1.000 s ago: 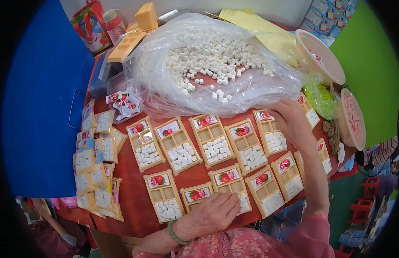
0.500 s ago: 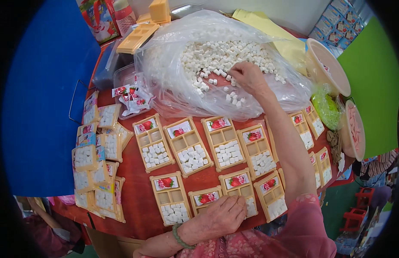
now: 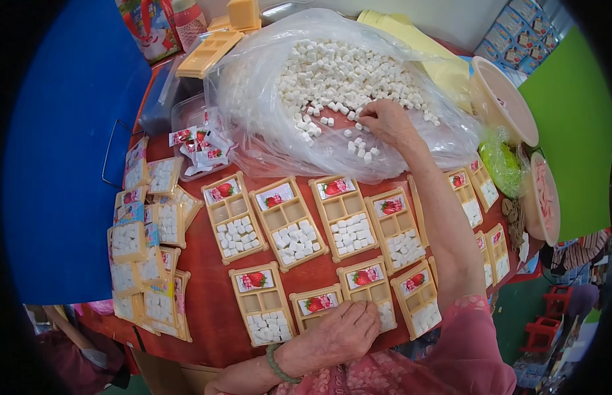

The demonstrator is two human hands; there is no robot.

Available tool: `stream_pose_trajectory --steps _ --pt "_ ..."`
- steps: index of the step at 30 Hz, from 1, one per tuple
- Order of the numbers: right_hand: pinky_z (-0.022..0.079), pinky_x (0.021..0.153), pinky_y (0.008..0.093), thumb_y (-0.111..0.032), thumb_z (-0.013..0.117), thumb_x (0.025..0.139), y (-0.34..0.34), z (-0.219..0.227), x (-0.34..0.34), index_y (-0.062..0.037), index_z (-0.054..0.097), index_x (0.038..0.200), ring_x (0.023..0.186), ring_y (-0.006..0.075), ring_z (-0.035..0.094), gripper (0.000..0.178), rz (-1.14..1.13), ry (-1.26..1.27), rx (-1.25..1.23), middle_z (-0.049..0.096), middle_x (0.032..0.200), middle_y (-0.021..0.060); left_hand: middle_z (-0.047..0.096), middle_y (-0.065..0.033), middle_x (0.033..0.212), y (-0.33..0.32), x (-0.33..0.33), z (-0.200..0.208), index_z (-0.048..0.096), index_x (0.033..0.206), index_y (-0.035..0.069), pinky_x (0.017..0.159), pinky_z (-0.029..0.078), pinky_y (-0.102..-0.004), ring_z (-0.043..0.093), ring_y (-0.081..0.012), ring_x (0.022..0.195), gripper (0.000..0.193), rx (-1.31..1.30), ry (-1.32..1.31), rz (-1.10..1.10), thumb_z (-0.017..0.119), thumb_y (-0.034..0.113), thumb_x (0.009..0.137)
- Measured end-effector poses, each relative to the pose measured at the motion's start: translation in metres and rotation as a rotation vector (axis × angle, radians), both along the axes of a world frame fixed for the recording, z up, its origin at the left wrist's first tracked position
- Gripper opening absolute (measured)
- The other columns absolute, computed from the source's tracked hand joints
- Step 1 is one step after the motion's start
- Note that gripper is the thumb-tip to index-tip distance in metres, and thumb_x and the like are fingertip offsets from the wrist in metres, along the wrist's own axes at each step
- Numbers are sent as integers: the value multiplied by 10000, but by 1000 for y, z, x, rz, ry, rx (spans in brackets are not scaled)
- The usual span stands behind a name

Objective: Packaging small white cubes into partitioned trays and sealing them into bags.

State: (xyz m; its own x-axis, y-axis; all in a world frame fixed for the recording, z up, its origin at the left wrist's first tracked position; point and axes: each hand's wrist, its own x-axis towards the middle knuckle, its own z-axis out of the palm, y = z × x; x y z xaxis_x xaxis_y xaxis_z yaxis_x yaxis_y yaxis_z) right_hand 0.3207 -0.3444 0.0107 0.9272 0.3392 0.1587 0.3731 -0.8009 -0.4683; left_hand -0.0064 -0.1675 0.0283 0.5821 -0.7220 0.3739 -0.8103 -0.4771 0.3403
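My right hand (image 3: 387, 124) reaches into a clear plastic bag (image 3: 250, 141) of small white marshmallows (image 3: 345, 69). Its fingers are pinched together by the near edge of the pile; whether a marshmallow is between them is hidden. Close to my body, my left hand (image 3: 349, 329), with a green bead bracelet (image 3: 274, 362) on its wrist, rests with curled fingers over the lower part of a beige tray (image 3: 293, 304). That tray has a strawberry packet (image 3: 318, 303) in its top section. What the left fingers hold, if anything, cannot be seen.
Beige trays (image 3: 233, 220) with marshmallows and strawberry packets stand in two rows. More filled trays (image 3: 127, 242) are stacked at the left. A clear box of packets (image 3: 204, 148) sits behind them. Pale tubs (image 3: 503, 99) and a green bag (image 3: 502, 164) stand at the right.
My right hand has shifted slightly right and nearer to me within the bag. My left hand stays over the same tray, nearly unmoved.
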Motion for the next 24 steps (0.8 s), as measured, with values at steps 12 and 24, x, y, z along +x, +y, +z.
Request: stream_pose_trajectory --steps 12,24 --pt "500 689 334 -141 682 848 -6 4 -16 13 663 859 722 176 636 156 1 56 203 666 750 85 630 -142 1060 -4 -6 -3 650 991 -37 813 517 -326 618 -237 952 271 29 29 -14 648 105 761" --pt "513 676 288 -193 624 920 -68 54 -59 24 670 1011 717 132 628 240 -60 46 248 656 798 72 630 -147 1048 -10 1 -2 638 982 -44 759 529 -359 634 -269 915 251 19 40 -46 681 52 755"
